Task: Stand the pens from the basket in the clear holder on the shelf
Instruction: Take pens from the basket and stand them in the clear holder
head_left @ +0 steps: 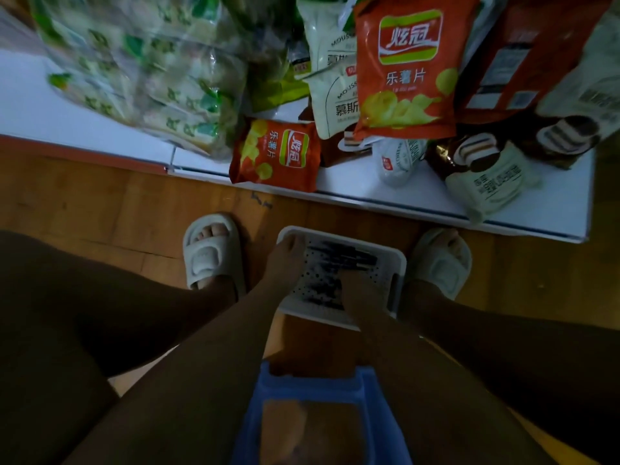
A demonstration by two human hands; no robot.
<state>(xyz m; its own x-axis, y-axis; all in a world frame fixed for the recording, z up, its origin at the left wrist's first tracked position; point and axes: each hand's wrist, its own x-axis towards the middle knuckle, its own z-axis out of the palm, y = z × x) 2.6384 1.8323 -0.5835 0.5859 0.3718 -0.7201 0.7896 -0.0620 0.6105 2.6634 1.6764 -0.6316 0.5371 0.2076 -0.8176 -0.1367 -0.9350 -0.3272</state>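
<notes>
A white perforated basket (pixel 391 260) sits on the wooden floor between my two feet. Several dark pens (pixel 349 256) lie in it, blurred. My left hand (pixel 285 261) holds the basket's far left corner, fingers curled over the rim. My right hand (pixel 354 285) reaches down inside the basket, its fingertips among the pens; the blur hides whether it grips any. No clear holder is in view.
A low white shelf (pixel 362 182) runs across in front of me, crowded with snack bags: orange chip bags (pixel 276 156), white and brown packs, a large clear bag of green packets (pixel 144 68). A blue stool (pixel 312 387) sits under me. My slippered feet (pixel 213 251) flank the basket.
</notes>
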